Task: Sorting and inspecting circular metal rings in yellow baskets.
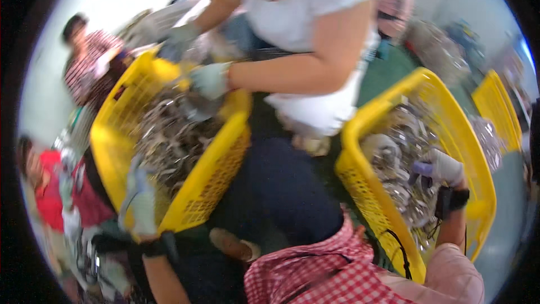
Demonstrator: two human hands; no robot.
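Note:
My left hand (140, 202), in a pale glove with grey-blue fingers, is at the near end of a yellow plastic basket (211, 183). Its fingers stretch upward, apart, and hold nothing that I can see. Shiny grey-brown strip-like pieces (174, 141) fill that basket. My right hand (441, 169), gloved in white with purple fingertips, reaches into a second yellow basket (368, 205). Its fingers curl down among clear, rounded glass-like pieces (396, 194); what they grip is hidden. A black band (451, 200) circles my right wrist.
Opposite me, a person in a white top (315, 17) has gloved hands (211, 80) over the left basket. Two more people sit at the left, one in stripes (93, 65), one in red (50, 205). Clear bags (439, 50) and another yellow basket (498, 110) stand at the right.

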